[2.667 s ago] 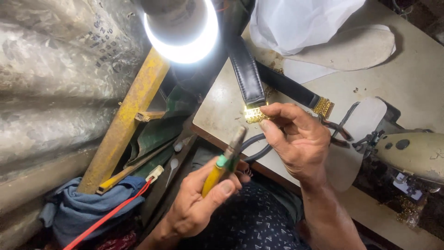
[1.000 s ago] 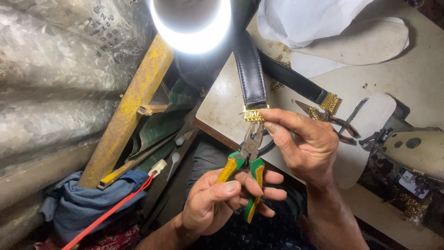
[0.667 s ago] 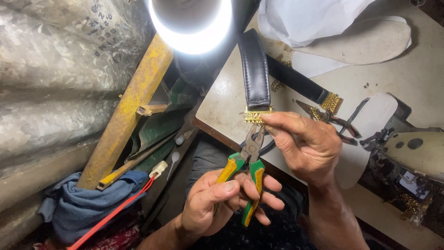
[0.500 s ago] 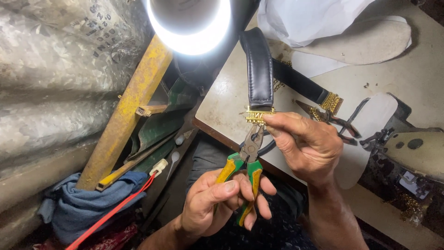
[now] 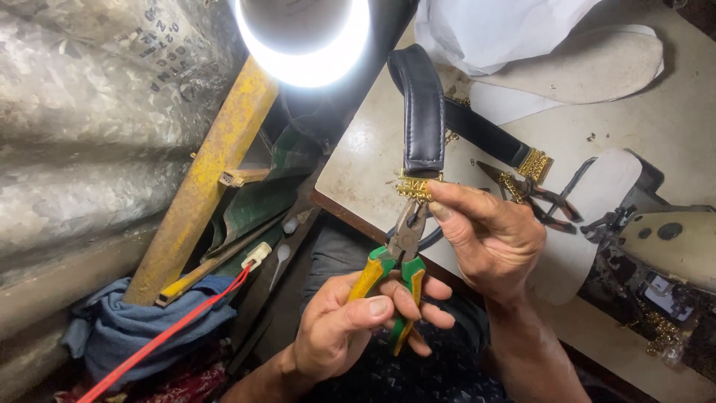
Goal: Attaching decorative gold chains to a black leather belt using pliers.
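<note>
Green-and-yellow-handled steel pliers [image 5: 399, 257], gripped in the left hand [image 5: 350, 328], bite the gold metal end clasp [image 5: 415, 186] of a black leather strap [image 5: 424, 112] pinched by right hand [image 5: 488, 239] fingers [image 5: 455, 198] above the beige counter [image 5: 671, 127].

A round lamp [image 5: 302, 37] glares white at the top, blown out. Below it the worktop [image 5: 671, 127] is evenly lit and sharp. Left of the lamp, the lower corner falls into dim shadow.

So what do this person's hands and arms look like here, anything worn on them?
Both are bare: the left hand and right hand wear no gloves, rings or watch, and no sleeves cover the forearms as far as the frame shows. The nails are short.
</note>
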